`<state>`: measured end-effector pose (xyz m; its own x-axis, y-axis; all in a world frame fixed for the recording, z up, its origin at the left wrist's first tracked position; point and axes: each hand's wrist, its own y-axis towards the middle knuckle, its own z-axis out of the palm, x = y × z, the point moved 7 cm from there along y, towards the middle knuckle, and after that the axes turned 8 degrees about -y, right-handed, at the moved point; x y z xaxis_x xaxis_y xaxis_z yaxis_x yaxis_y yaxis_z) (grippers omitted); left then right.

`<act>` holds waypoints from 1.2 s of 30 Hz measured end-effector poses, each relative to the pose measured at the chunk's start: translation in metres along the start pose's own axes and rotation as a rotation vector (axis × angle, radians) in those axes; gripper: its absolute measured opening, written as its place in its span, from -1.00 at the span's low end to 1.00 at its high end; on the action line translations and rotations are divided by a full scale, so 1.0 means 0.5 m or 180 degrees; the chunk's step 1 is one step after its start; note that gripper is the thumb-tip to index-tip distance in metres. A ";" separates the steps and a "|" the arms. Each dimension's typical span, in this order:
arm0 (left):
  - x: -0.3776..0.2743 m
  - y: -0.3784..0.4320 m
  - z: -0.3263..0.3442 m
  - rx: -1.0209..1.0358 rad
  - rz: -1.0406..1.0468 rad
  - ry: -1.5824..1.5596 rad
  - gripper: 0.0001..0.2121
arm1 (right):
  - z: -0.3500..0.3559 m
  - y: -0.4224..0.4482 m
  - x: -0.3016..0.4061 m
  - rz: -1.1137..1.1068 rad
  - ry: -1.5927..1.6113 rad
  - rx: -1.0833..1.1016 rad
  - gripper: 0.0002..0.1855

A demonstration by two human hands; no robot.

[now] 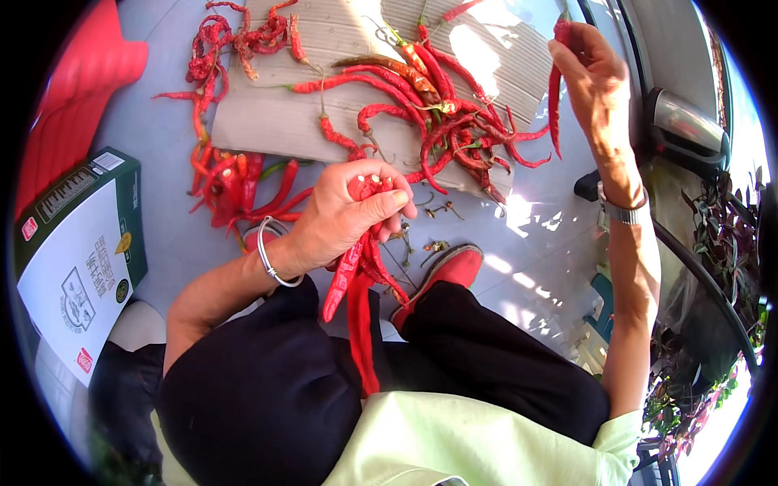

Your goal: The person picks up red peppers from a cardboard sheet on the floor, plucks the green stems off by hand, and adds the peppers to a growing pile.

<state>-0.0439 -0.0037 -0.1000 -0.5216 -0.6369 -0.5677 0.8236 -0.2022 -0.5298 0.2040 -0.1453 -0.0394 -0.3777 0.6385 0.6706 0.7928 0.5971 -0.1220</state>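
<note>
My left hand (358, 212) is closed around a bunch of red chili peppers (347, 276), whose stemless tops show above my thumb and whose tips hang down. At the upper right, my right hand (589, 79) pinches one long red chili pepper (555, 109) near its green stem, and the pod hangs downward. Between and beyond my hands, a pile of red chili peppers (447, 121) lies on a sheet of corrugated cardboard (273, 121). More wrinkled peppers (209, 61) lie at the cardboard's left edge, with smoother ones (252, 188) below them.
Cut-off pepper stems (447, 209) are scattered on the grey tiled floor beside my red shoe (456, 267). A printed carton (79, 261) and a red plastic object (79, 79) stand at left. Leafy plants (723, 243) and a dark curved bar (705, 273) are at right.
</note>
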 end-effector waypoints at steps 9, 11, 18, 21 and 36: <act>-0.027 0.007 0.021 0.0263 0.0219 -0.0727 -0.73 | 0.243 -0.177 0.141 0.0907 0.1658 0.2390 -0.88; -0.009 0.014 0.010 0.0192 0.0110 -0.0660 -0.73 | 0.249 -0.179 0.139 0.0975 0.1340 0.2379 -0.87; -0.007 0.010 -0.001 0.0046 0.0049 -0.0358 -0.73 | 0.212 -0.153 0.153 0.0045 0.0453 0.1456 -0.82; -0.010 0.014 0.002 0.0176 -0.0086 -0.0165 -0.75 | 0.178 -0.140 0.174 -0.0534 0.0251 0.0935 -0.73; 0.039 0.003 0.014 0.0257 -0.0536 -0.0448 -0.86 | 0.252 -0.243 0.228 -0.2734 -0.2071 0.1435 -0.77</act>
<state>-0.0513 -0.0216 -0.1074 -0.6217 -0.6854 -0.3791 0.7457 -0.3697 -0.5543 0.0044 -0.0840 -0.0401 -0.9848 -0.0088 0.1733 -0.0347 0.9885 -0.1470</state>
